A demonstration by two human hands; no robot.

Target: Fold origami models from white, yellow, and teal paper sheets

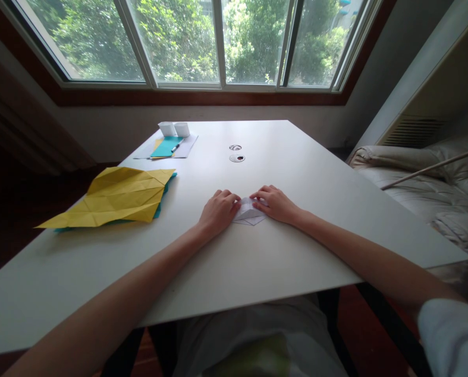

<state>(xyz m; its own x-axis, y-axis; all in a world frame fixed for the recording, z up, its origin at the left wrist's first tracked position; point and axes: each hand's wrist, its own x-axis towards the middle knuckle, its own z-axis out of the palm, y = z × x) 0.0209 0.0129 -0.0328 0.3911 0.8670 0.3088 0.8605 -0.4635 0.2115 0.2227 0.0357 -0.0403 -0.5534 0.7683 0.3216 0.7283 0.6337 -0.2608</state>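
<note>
A small sheet of folded white paper (249, 213) lies on the white table in front of me, with creases across it and a pointed lower edge. My left hand (219, 210) grips its left side, thumb and fingers closed at the edge. At the right side my right hand (276, 203) holds it the same way, fingers bent over the top. The paper's outer corners are partly hidden under the fingers.
Large creased yellow paper (127, 196) lies over teal paper (162, 201) on the left. Farther back are two white paper boxes (174, 129), teal sheets (165, 146) and a pen (176, 147). Round metal fittings (237, 158) sit in the white tabletop (297, 173). A pale sofa (414, 183) stands right.
</note>
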